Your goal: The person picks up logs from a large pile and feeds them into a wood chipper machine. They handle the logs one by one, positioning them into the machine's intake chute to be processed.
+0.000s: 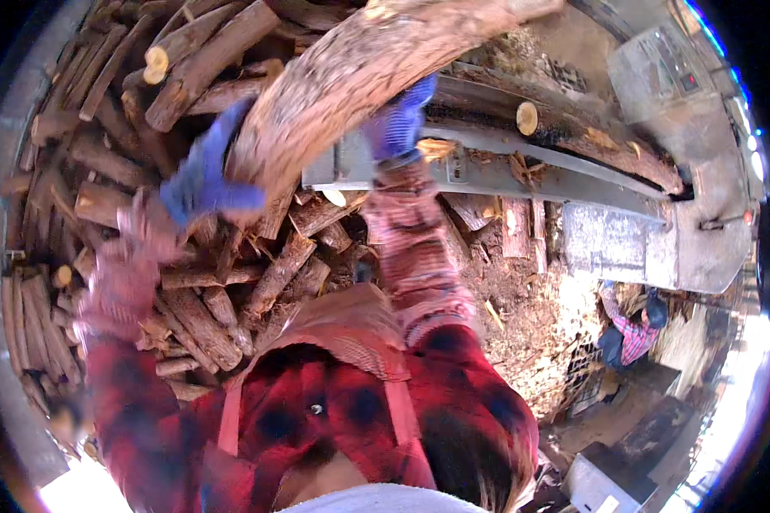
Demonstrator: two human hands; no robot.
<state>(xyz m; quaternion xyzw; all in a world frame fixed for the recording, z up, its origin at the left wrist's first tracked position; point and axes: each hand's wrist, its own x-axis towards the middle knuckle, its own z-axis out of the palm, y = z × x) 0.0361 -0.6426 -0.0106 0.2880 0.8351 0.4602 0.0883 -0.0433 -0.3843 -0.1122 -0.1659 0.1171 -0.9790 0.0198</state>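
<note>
A thick, bark-covered log (342, 85) is raised slantwise in front of me, its near end at the left and its far end reaching the top edge. My left hand (207, 175), in a blue glove, cups the near end with thumb and fingers spread around it. Further along, my right hand (399, 120), also gloved in blue, grips the log from its underside; its fingertips are hidden behind the wood. Both hands are somewhat blurred. Below the log, a grey metal machine bed (522, 175) runs off to the right.
Heaps of logs (103, 162) lie at the left, with shorter split pieces (282, 269) below my hands. Another long log (607, 145) lies along the metal rails, beside a grey control box (659, 73). A person in a checked shirt (637, 338) is at the right.
</note>
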